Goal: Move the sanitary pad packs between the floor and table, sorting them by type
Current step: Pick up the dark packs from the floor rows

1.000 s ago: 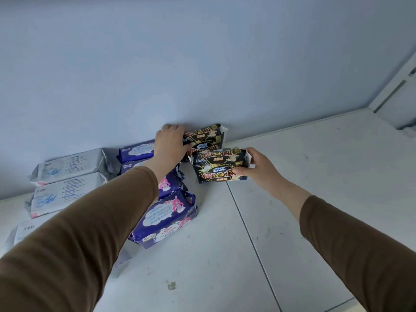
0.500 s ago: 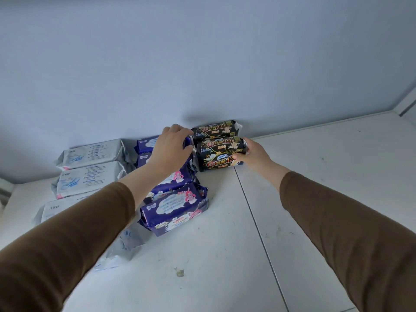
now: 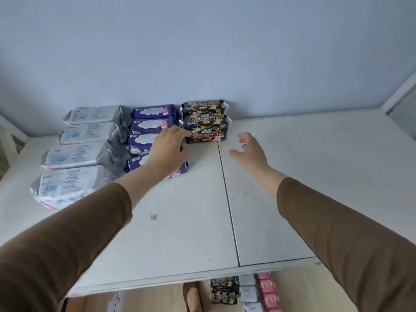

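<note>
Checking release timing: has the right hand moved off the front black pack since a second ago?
Yes. The right hand has let go and drawn back toward the person, right of the table seam, clear of the front black pack.

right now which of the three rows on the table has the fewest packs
The black packs at the right end of the rows, against the wall: three are visible there. The purple row and the white row each show four.

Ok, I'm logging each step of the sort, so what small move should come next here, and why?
Probably draw both hands back and reach down for another pack. The right hand is open and clear of the black packs, which sit in their column beside the purple packs; the left hand holds nothing. More packs on the floor show below the table edge.
</note>
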Demonstrator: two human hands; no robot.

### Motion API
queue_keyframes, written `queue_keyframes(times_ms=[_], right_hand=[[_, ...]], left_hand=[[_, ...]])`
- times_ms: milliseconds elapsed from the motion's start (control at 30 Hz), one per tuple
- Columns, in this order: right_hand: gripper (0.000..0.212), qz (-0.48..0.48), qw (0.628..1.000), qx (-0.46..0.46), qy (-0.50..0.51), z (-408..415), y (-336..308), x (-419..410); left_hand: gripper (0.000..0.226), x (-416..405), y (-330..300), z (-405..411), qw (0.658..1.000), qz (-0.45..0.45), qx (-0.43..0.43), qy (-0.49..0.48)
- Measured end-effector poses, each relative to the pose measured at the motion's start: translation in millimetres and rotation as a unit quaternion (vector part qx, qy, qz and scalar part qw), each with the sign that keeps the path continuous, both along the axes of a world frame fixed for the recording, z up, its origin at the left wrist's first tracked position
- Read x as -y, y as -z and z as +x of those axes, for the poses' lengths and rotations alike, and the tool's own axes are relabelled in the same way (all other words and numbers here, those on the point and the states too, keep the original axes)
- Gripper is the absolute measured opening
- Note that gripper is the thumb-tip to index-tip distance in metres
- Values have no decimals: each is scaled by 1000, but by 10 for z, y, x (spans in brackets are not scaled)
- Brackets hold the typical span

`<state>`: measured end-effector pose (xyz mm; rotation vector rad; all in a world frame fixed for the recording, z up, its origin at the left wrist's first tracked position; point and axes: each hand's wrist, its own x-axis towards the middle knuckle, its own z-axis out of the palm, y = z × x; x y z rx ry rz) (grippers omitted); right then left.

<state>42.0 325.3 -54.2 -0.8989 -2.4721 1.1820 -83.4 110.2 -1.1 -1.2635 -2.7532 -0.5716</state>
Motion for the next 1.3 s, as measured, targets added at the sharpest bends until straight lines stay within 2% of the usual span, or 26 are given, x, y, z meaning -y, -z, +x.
queue_keyframes(times_ms=[200,400,667,767,967,1100,1300], right_hand=[[50,90,988,46,-114,1131,-107,341],[45,125,979,60,-147,2074,-74,691],[31,171,977,-66,-110,3223,267,1480],[26,165,979,-60,-105,3662,702,1785],[31,72,994,41,-77,4372,1917,2166],[36,42,989,127,-58,4628,2718,2246],[45,-23,980,191,-60,4735,3937,2244]], left_hand=[[39,249,193,1068,999,-21,21,-18],[39,614,412,2045,998,-31,51,-7],[32,1301,816,3147,993,58,85,65],[31,1690,1238,3548,988,61,119,77],[33,2312,2436,4206,975,-15,221,29],[35,2411,3233,4471,960,-75,269,7],[39,2290,4391,4703,938,-139,318,-14]])
